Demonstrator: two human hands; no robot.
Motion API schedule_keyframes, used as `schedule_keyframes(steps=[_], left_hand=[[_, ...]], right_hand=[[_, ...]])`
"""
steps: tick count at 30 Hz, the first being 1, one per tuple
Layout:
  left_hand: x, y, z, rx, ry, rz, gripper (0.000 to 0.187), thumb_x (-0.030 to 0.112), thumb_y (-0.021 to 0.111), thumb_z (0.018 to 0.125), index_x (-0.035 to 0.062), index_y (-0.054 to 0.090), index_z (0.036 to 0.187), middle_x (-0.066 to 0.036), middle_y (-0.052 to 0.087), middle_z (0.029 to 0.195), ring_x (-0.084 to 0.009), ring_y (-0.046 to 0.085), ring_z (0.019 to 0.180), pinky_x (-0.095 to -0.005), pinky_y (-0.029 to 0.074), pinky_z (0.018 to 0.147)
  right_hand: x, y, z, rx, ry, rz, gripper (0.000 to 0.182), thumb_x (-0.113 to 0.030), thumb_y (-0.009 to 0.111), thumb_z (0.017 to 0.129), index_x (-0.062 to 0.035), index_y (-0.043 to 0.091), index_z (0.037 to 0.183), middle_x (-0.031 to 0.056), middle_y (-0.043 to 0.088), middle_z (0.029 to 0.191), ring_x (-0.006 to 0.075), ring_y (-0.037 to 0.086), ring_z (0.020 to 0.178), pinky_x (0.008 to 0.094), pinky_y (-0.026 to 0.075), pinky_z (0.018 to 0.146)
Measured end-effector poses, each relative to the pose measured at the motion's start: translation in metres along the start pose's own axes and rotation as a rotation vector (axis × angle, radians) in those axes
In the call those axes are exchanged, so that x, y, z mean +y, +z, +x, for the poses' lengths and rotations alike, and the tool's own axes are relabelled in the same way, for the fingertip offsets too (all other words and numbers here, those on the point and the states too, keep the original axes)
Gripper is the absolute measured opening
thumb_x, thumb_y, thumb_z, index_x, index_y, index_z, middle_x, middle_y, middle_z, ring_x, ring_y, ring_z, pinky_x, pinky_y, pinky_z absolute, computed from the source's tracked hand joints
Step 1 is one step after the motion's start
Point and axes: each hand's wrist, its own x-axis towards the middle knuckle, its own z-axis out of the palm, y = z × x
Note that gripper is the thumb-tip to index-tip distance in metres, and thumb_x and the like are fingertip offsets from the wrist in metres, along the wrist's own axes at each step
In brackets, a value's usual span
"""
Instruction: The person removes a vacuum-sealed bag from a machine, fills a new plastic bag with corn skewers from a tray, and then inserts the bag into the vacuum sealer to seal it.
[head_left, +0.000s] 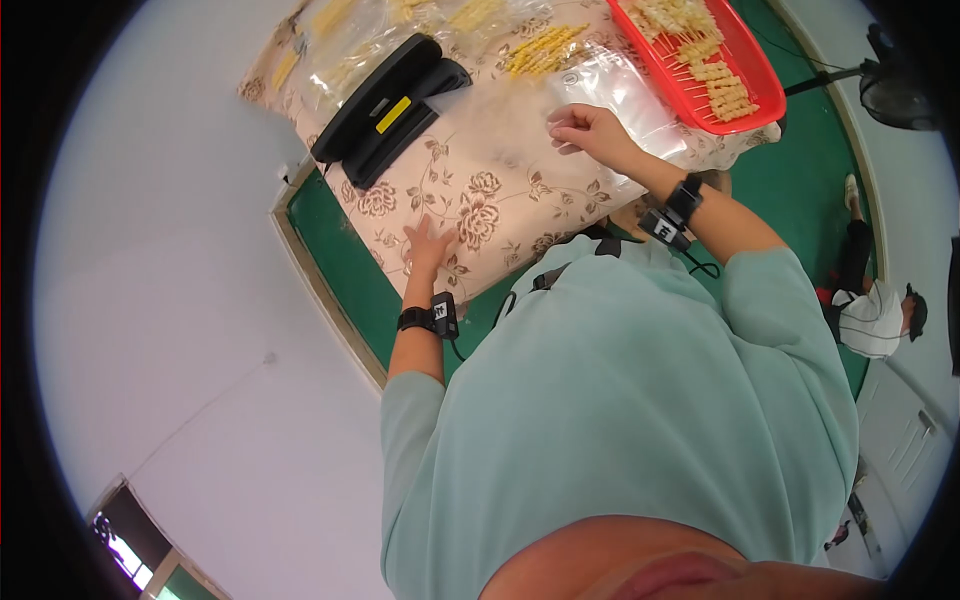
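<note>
A long black plastic hinged machine (385, 112) lies slantwise beyond the bare, spread left hand (430, 245) on the desk's beige rose-patterned cloth (510, 215), while the right hand (580, 132), fingers curled narrow, possibly pinching film (I cannot tell), is nearer the flat clear plastic bag (622, 98) just beyond it, beside a red plastic tray (762, 90) of skewers (728, 92).

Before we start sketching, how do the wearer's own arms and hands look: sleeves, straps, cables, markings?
The left sleeve and right sleeve are pale blue-green and end near the elbows. Each wrist has a black strap and a black box with a dark-marked white label; a black cable trails from each. The left hand and right hand are gloveless.
</note>
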Motion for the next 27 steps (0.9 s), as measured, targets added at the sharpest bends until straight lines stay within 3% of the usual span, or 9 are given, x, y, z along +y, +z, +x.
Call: schedule_keyframes(steps=[1,2,4,7,14,17,19,22,27], left_hand=[[0.004,0.005,-0.010,0.163,0.061,-0.138,0.075,0.037,0.075,0.074,0.0048,0.049,0.137,-0.027,0.023,0.151,-0.0422,0.036,0.134,-0.0519,0.029,0.108],[0.001,0.005,-0.012,0.166,0.047,-0.140,0.075,0.037,0.075,0.074,0.0048,0.049,0.137,-0.027,0.023,0.151,-0.0422,0.036,0.134,-0.0519,0.029,0.108],[0.000,0.001,-0.011,0.296,0.100,-0.173,0.049,0.026,0.071,0.082,-0.0008,0.060,0.121,-0.022,0.060,0.121,-0.0320,0.060,0.108,-0.0404,0.048,0.093],[0.029,0.009,-0.019,0.083,-0.015,-0.688,0.026,0.018,0.066,0.088,-0.0032,0.065,0.103,-0.010,0.069,0.087,-0.0198,0.067,0.079,-0.0289,0.054,0.075],[0.127,0.046,-0.038,-0.361,0.081,-0.746,0.017,0.015,0.065,0.090,-0.0005,0.064,0.097,-0.005,0.066,0.087,-0.0128,0.063,0.073,-0.0234,0.051,0.064],[0.152,0.054,-0.030,-0.291,0.355,-0.550,0.021,0.017,0.072,0.084,0.0018,0.063,0.096,-0.003,0.063,0.081,-0.0111,0.058,0.067,-0.0223,0.047,0.061],[0.169,0.059,-0.026,0.055,0.596,-0.212,0.028,0.020,0.079,0.077,0.0037,0.061,0.091,-0.002,0.058,0.075,-0.0108,0.051,0.063,-0.0227,0.044,0.059],[0.191,0.058,-0.023,0.222,0.849,-0.037,0.033,0.023,0.082,0.072,0.0039,0.059,0.085,-0.002,0.055,0.072,-0.0110,0.048,0.062,-0.0236,0.042,0.058],[0.201,0.056,-0.020,0.141,0.709,0.042,0.035,0.023,0.082,0.068,0.0035,0.058,0.083,-0.007,0.057,0.077,-0.0195,0.052,0.064,-0.0316,0.045,0.061]], right_hand=[[0.018,0.001,0.008,0.043,0.204,0.192,0.018,-0.011,0.068,0.086,-0.0006,0.065,0.100,0.0046,0.068,0.087,0.0105,0.064,0.076,0.0223,0.051,0.064],[0.035,0.002,0.014,0.031,0.213,0.192,0.018,-0.011,0.068,0.086,-0.0006,0.065,0.100,0.0046,0.068,0.087,0.0105,0.064,0.076,0.0223,0.051,0.064],[0.053,0.005,0.022,0.202,0.620,0.249,0.020,-0.014,0.069,0.086,-0.0001,0.061,0.097,0.0059,0.066,0.084,0.0151,0.066,0.074,0.0274,0.055,0.060],[0.063,0.005,0.027,0.174,0.735,0.180,0.023,-0.020,0.070,0.086,0.0001,0.061,0.093,0.0075,0.065,0.083,0.0182,0.067,0.073,0.0309,0.059,0.060],[0.062,0.024,0.034,0.011,0.819,0.275,0.029,-0.026,0.070,0.086,0.0013,0.060,0.089,0.0117,0.065,0.081,0.0200,0.067,0.068,0.0328,0.060,0.059],[0.044,0.034,0.034,-0.075,0.774,0.200,0.031,-0.027,0.071,0.085,0.0022,0.061,0.085,0.0121,0.065,0.078,0.0203,0.067,0.064,0.0324,0.059,0.055],[0.036,0.033,0.035,-0.184,0.666,0.100,0.033,-0.028,0.072,0.084,0.0032,0.061,0.080,0.0122,0.065,0.075,0.0207,0.067,0.061,0.0311,0.058,0.053],[0.040,0.034,0.036,-0.193,0.577,0.123,0.032,-0.026,0.074,0.082,0.0036,0.061,0.080,0.0124,0.065,0.074,0.0201,0.068,0.062,0.0310,0.058,0.053],[0.042,0.036,0.044,-0.160,0.503,0.125,0.033,-0.026,0.075,0.081,0.0033,0.062,0.075,0.0120,0.067,0.072,0.0182,0.067,0.059,0.0290,0.057,0.051]])
